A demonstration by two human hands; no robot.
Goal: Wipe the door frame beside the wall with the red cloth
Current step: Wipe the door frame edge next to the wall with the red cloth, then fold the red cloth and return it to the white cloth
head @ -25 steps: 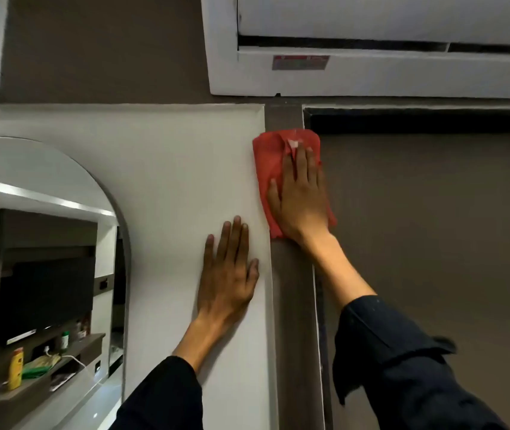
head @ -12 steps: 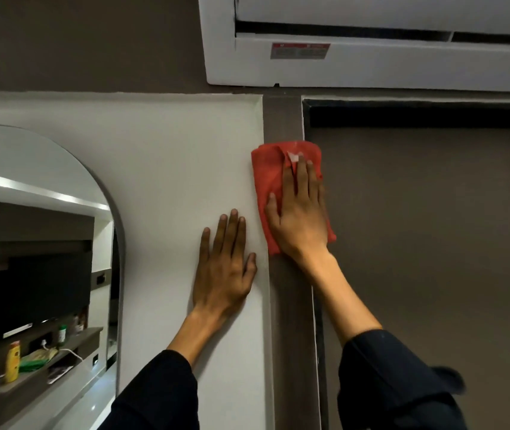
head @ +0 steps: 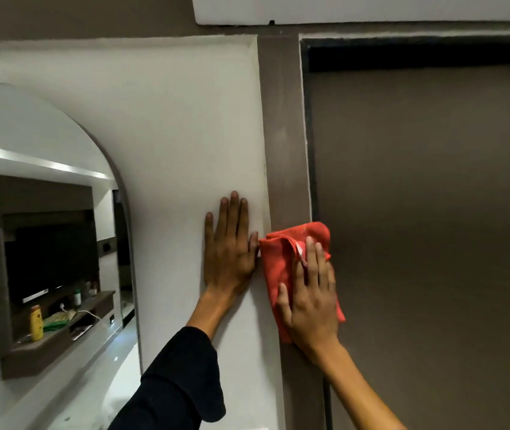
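A brown door frame (head: 284, 125) runs up the middle, between the white wall (head: 185, 135) and the brown door (head: 427, 212). The red cloth (head: 281, 262) lies flat against the frame at mid height. My right hand (head: 309, 299) presses on the cloth with its fingers spread upward, covering the cloth's lower right part. My left hand (head: 230, 246) rests flat on the white wall just left of the frame, fingers up, its little finger almost touching the cloth's edge.
An arched mirror (head: 45, 228) on the left wall reflects a shelf with a yellow bottle (head: 36, 324) and a dark screen. A white air conditioner (head: 356, 9) hangs above the door. Dark sleeves cover both forearms partly.
My right hand has slid the red cloth down the door frame, away from the top corner. The view has tilted downward; my left hand stays flat on the wall.
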